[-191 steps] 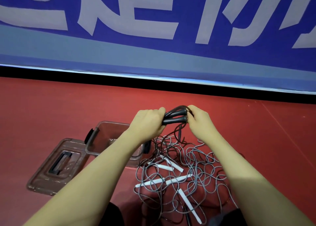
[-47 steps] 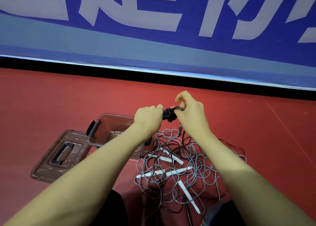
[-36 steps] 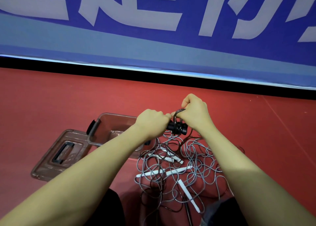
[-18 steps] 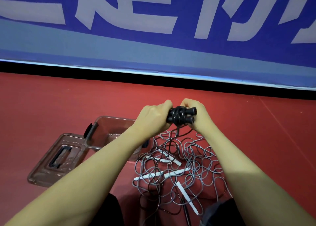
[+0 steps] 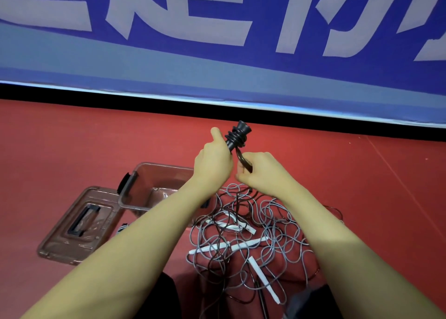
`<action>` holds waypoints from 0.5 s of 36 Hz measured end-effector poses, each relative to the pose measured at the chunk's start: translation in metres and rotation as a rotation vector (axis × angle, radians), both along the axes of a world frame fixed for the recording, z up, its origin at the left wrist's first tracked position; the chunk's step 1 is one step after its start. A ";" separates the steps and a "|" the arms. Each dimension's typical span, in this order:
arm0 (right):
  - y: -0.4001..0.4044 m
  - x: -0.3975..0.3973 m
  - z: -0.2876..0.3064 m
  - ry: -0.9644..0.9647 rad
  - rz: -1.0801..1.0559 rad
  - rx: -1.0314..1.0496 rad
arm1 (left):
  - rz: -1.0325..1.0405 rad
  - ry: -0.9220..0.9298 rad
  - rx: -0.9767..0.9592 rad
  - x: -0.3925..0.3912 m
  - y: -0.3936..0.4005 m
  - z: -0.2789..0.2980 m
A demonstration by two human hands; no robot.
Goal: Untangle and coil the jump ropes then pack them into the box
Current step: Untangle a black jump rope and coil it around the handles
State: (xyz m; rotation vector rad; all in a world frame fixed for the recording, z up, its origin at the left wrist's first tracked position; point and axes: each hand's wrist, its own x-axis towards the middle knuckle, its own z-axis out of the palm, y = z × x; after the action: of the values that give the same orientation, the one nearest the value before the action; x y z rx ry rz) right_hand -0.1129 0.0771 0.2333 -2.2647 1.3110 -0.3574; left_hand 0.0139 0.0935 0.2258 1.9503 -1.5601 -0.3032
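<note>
1. One clear brown-tinted lid [image 5: 79, 224], far left, flat on the red floor [image 5: 72, 137]. One black handle is recessed in its middle.
2. One clear box [image 5: 135, 193], just right of the lid, standing open. One black latch shows on its left end; the right end is hidden behind the left forearm. The inside looks bare of rope, though part is covered.
3. Left hand [image 5: 213, 161], raised above the box's right end. Fingers are curled tight round the black handles [image 5: 237, 136], thumb pointing up beside them. The handle tops stick out above the fist, tilted right.
4. One black rope [image 5: 241, 159], wound in several turns round the handles just above the fist. I cannot count the turns exactly. A short stretch runs down to the right hand.
5. Right hand [image 5: 261, 174], just right of and below the left. Fingertips pinch the black rope below the wraps.
6. One tangled heap of grey ropes [image 5: 277, 231] on the floor under both wrists, right of the box. The number of ropes cannot be told. At least four white handles [image 5: 246, 242] lie among the loops. A dark strand threads through too.
7. One blue banner [image 5: 217, 65] with large pale characters runs across the back.
</note>
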 end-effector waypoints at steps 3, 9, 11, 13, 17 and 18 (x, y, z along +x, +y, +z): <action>0.002 0.000 0.002 0.025 0.044 -0.095 | 0.029 -0.081 0.044 0.003 0.000 -0.001; 0.003 -0.002 0.008 0.205 0.156 -0.384 | 0.035 -0.287 0.208 0.011 0.003 -0.004; 0.002 -0.001 0.007 0.137 0.150 -0.541 | 0.013 -0.379 0.248 0.013 0.003 -0.005; 0.006 0.001 0.004 0.041 0.096 -0.638 | -0.021 -0.472 0.275 0.014 0.004 -0.005; 0.013 0.010 0.002 -0.165 -0.085 -0.469 | -0.121 -0.595 0.306 0.014 0.004 -0.003; 0.011 0.011 0.002 -0.222 -0.109 -0.431 | -0.150 -0.614 0.303 0.014 0.005 -0.003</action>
State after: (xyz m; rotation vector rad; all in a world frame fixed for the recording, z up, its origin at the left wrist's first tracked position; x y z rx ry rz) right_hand -0.1015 0.0885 0.2352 -2.4050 1.3407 -0.9833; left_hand 0.0281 0.0981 0.2229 2.3012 -2.1572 0.0130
